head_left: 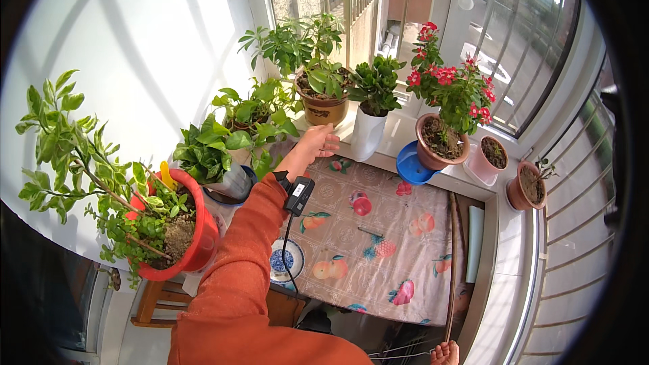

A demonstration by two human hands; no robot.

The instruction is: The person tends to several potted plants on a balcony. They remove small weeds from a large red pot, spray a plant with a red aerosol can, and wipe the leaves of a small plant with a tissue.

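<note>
My left hand (pixel 319 142), in an orange sleeve with a black device on the wrist, reaches over the table's far edge. Its fingers are stretched out, just below a brown glazed pot (pixel 323 109) holding a leafy green plant; whether they touch it, I cannot tell. To its right stands a white vase-like pot (pixel 368 136) with a dense green plant. At the lower right, my right hand (pixel 444 353) is curled at the near end of a long wooden stick (pixel 452 263). Thin metal wires also run towards that hand, and what it grips is hidden.
A fruit-patterned tablecloth (pixel 358 250) covers the table, with a blue-and-white saucer (pixel 286 261) on it. A red pot (pixel 203 230) stands at left. A pink-flowered plant (pixel 446 76), blue dish (pixel 414 166), pink pot (pixel 488 162) and terracotta pot (pixel 526 186) line the window side.
</note>
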